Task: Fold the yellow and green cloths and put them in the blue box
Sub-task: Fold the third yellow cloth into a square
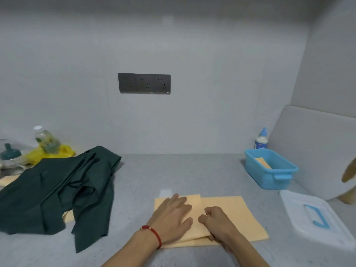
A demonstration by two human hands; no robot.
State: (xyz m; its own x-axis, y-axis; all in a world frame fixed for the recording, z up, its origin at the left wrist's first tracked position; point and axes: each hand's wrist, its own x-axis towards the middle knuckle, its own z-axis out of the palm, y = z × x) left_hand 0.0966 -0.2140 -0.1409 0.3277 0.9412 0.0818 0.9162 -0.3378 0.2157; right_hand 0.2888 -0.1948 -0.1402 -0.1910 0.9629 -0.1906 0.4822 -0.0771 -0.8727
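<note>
Two cloths are out: on your left the green cloth (57, 189) lies crumpled, unfolded, on the tabletop (173, 170). Your left hand (171, 218) presses flat on the yellow cloth's (237, 214) folded flap while your right hand's (217, 222) fingers curl, pinching its edge. You look mid-fold; next, crease it smaller and carry it to the blue box (269, 170) far right.

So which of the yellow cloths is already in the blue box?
The small folded yellow cloth lying inside the blue box at the right. The larger yellow cloth lies on the counter under both hands, partly folded.
</note>
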